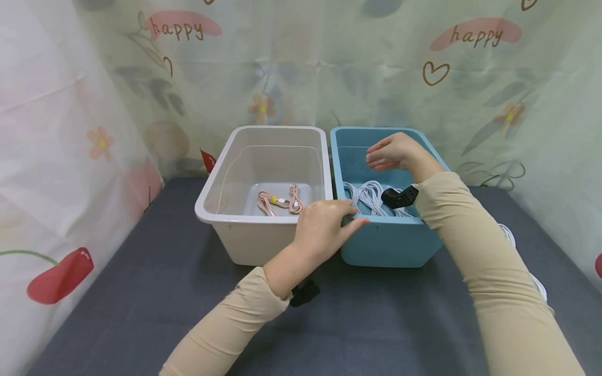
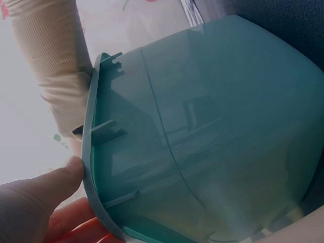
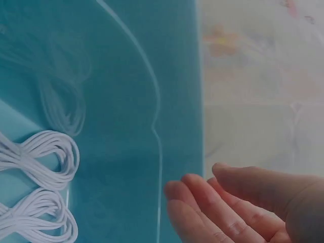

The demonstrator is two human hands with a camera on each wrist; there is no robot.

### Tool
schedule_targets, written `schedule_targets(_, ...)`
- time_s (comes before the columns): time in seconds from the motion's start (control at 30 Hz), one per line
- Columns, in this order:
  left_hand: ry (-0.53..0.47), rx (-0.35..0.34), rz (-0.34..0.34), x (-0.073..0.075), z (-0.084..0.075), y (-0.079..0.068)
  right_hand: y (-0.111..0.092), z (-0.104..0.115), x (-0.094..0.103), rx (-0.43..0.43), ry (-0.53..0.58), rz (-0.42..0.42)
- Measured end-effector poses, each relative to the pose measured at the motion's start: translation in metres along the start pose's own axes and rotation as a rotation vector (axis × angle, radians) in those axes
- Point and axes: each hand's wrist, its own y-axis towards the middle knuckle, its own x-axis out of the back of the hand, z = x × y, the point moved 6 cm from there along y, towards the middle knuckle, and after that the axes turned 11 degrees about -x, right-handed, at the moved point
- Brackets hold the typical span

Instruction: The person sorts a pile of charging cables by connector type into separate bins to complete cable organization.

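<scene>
My left hand holds the near left rim of a blue plastic bin. In the left wrist view, thumb and fingers lie on either side of that rim. Above the inside of the same bin hovers my right hand, its fingers extended and nothing in them. Bundles of looped white cable lie on the bin's floor, partly hidden by the front rim and the right wrist. Two of these white bundles show at the left of the right wrist view, apart from the hand.
A greyish-beige bin stands left of the blue one, with pinkish cable bundles inside, one bearing a yellow piece. More white cable lies on the dark table, partly behind the right sleeve. A printed curtain hangs behind.
</scene>
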Motion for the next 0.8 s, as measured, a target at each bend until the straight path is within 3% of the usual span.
schedule_targets(0.2, 0.002, -0.008, -0.021, 0.001, 0.0, 0.0, -0.018, 0.003, 0.011, 0.052, 0.048, 0.086)
schedule_targets(0.43, 0.011, -0.014, -0.035, 0.001, -0.001, 0.0, -0.04, -0.002, 0.027, 0.15, 0.015, 0.135)
schedule_targets(0.57, 0.012, -0.016, -0.038, 0.001, -0.001, 0.0, -0.049, -0.012, 0.036, 0.192, -0.004, 0.131)
schedule_targets(0.8, 0.016, -0.014, -0.03, 0.0, -0.001, -0.001, -0.06, -0.033, 0.047, 0.213, -0.042, 0.052)
